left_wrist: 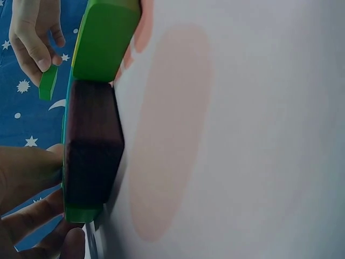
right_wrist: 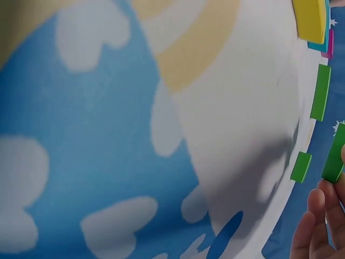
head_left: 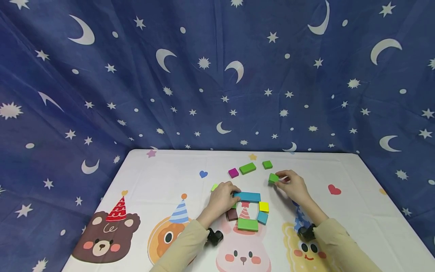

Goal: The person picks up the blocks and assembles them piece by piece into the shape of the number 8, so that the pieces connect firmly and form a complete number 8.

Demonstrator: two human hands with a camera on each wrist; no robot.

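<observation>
Just behind white tablecloth (head_left: 163, 175), starry curtain (head_left: 210, 87).

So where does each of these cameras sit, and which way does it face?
Head: on the person's head, facing forward and down over the printed tablecloth toward the starry curtain; left hand, right hand and sleeves show.
Left wrist: on that wrist, facing the dark brown block and tablecloth; both hands partly show.
Right wrist: on that wrist, facing mostly tablecloth; the right hand's fingers show at the edge.
Shared: head and left wrist both show the right hand pinching a green block.
</observation>
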